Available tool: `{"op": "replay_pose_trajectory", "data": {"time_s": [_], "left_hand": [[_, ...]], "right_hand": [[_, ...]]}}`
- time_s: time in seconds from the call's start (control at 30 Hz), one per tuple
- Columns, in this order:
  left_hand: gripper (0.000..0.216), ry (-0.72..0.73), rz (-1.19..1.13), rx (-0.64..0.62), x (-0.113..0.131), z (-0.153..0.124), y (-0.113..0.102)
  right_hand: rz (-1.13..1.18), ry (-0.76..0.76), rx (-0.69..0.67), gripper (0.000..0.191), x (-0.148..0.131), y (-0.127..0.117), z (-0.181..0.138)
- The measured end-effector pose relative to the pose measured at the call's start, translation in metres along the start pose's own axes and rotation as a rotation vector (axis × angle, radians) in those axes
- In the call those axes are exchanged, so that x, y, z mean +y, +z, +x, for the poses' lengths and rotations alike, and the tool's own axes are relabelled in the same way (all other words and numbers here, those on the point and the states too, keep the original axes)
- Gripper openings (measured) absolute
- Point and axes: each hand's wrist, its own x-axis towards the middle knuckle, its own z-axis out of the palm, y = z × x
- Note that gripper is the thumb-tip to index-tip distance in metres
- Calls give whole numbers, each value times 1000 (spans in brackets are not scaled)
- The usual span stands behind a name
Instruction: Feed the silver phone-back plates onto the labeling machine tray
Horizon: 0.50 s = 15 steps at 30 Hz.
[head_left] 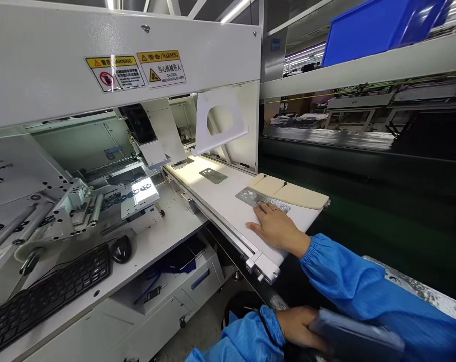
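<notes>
My right hand (276, 227) lies palm down, fingers stretched out, on a thin phone back panel (247, 195) with round camera holes at its far end. The fingers hide part of this panel, which rests on the white conveyor belt (228, 206) against the curved edge of a cream guide board (293, 191). Another phone back panel (212, 175) lies flat farther up the belt, near the lit machine opening. Low in the view, my left hand (301, 327) is closed around the edge of a stack of dark flat panels (358, 336), blurred by motion.
A white machine housing (110, 30) with warning labels spans above the belt. On the left ledge sit a black keyboard (50, 296) and a mouse (121, 249). A film strip with black rings (131, 192) runs beside them. A blue bin (378, 30) stands on the upper right shelf.
</notes>
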Motion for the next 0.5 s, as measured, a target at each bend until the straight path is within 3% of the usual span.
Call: {"op": "replay_pose_trajectory", "data": {"time_s": [0.1, 0.2, 0.23, 0.3, 0.4, 0.5], "left_hand": [[97, 2, -3, -3, 0, -1, 1], [88, 28, 6, -8, -2, -3, 0], [81, 37, 14, 1, -2, -4, -1], [60, 42, 32, 57, -1, -5, -1], [33, 49, 100, 210, 0, -6, -2], [24, 50, 96, 212, -2, -5, -1]], "right_hand": [[81, -42, 80, 64, 7, -10, -7], [238, -148, 176, 50, 34, -33, -39], [326, -195, 176, 49, 47, -41, -56], [429, -263, 43, 48, 74, -53, -96], [468, -268, -49, 44, 100, -51, -153], [458, -243, 42, 36, 103, -33, -187]]}}
